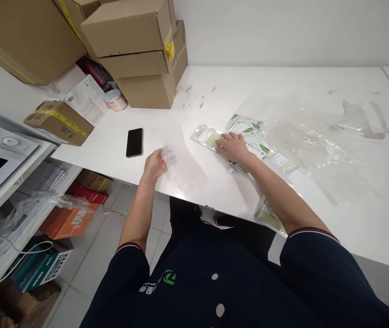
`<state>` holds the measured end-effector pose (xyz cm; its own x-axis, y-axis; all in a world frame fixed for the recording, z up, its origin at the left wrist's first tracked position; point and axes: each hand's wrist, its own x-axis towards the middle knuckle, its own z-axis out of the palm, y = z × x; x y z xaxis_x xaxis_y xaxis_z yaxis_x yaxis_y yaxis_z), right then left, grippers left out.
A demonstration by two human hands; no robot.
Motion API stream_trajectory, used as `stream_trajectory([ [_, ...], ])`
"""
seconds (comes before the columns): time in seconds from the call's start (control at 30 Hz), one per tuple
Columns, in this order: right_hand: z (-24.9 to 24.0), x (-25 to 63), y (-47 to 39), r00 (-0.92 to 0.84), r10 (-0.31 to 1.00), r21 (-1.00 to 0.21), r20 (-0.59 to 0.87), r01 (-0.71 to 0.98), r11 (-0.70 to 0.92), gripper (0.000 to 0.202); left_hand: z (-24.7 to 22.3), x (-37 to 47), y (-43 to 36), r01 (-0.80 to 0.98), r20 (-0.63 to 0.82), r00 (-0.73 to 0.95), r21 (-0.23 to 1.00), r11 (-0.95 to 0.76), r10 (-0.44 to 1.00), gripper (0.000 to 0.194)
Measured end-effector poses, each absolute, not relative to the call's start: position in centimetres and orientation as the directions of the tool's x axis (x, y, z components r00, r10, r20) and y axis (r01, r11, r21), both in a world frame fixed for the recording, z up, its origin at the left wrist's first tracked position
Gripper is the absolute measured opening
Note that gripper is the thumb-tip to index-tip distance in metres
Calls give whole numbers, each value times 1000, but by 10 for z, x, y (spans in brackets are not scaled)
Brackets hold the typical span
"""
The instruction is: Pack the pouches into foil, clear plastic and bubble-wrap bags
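Note:
A crumpled clear plastic bag (181, 168) lies over the white table, its left edge pinched in my left hand (155, 164). My right hand (232, 146) rests palm down with fingers spread on a flat green-and-white packet (205, 136). Under and beside that hand, several similar packets (245, 125) with green leaf prints overlap in a loose pile. Another green packet (270, 217) sits at the table's front edge, partly behind my right forearm.
Left of the bag lies a black phone (135, 142). Stacked cardboard boxes (146, 89) and a round tub (115, 100) stand at the back left. A large sheet of clear plastic (317, 150) covers part of the white table (379, 228) on the right.

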<state>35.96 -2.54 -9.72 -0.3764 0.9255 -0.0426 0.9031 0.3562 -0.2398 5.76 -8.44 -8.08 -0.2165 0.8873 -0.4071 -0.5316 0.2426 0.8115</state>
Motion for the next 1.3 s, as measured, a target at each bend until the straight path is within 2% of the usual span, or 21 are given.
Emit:
stream_trajectory([
  [0.1, -80, 327, -54, -439, 898, -534, 21, 755, 382, 67, -77, 71, -84, -461, -393, -214, 848, 262, 894, 12],
  [0.17, -74, 303, -71, -490, 872, -672, 12, 641, 370, 82, -74, 76, -84, -436, -336, -205, 872, 221, 919, 14],
  [0.23, -75, 288, -77, -467, 884, -736, -27, 608, 298, 83, -71, 72, -85, -438, -272, -191, 884, 166, 943, 17],
  [0.33, -82, 288, -65, -373, 923, -773, -92, 611, 170, 63, -72, 49, -91, -353, -230, -322, 929, 109, 918, 19],
  [0.4, -87, 298, -47, -340, 933, -797, -114, 592, 118, 54, -76, 31, -101, -101, -139, -511, 990, 102, 848, 27],
  [0.43, -88, 303, -38, -339, 933, -808, -123, 579, 104, 50, -80, 25, -108, 88, -25, -578, 992, 93, 815, 37],
  [0.5, -89, 310, -21, -385, 914, -818, -131, 563, 120, 45, -86, 24, -122, 484, 256, -531, 874, 42, 808, 52],
  [0.53, -88, 311, -14, -418, 900, -809, -122, 567, 153, 44, -89, 28, -127, 640, 357, -414, 768, -11, 837, 54],
  [0.57, -87, 311, -7, -436, 894, -786, -102, 587, 196, 46, -92, 35, -131, 750, 399, -265, 657, -72, 878, 53],
  [0.63, -85, 308, 6, -368, 928, -675, -48, 697, 241, 52, -96, 54, -133, 857, 350, 17, 477, -194, 936, 50],
  [0.7, -86, 306, 18, -205, 978, -487, -37, 858, 161, 47, -99, 72, -126, 887, 258, 203, 361, -289, 945, 53],
  [0.8, -90, 305, 31, -36, 987, -254, -157, 967, -6, 51, -101, 87, -107, 902, 136, 335, 240, -359, 932, 65],
  [0.87, -93, 304, 36, 0, 970, -209, -244, 977, -53, 56, -101, 91, -93, 914, 34, 368, 172, -368, 929, 73],
  [0.93, -95, 304, 36, 10, 960, -220, -279, 973, -74, 54, -100, 92, -80, 921, -44, 380, 110, -374, 924, 80],
  [1.0, -95, 305, 34, -24, 966, -267, -257, 963, -46, 49, -97, 94, -71, 919, -82, 394, 47, -391, 916, 81],
  [1.07, -93, 310, 32, -68, 981, -329, -180, 944, 6, 43, -91, 92, -65, 910, -101, 412, -9, -415, 906, 72],
  [1.13, -87, 319, 30, -74, 994, -393, -86, 919, 35, 37, -84, 87, -64, 898, -106, 431, -45, -437, 896, 56],
  [1.2, -77, 332, 27, -41, 998, -458, 38, 887, 54, 32, -72, 79, -65, 896, -57, 435, -72, -438, 899, 38],
  [1.3, -54, 356, 18, 36, 959, -551, 281, 824, 131, 28, -48, 67, -76, 937, 161, 349, -86, -340, 923, 23],
])
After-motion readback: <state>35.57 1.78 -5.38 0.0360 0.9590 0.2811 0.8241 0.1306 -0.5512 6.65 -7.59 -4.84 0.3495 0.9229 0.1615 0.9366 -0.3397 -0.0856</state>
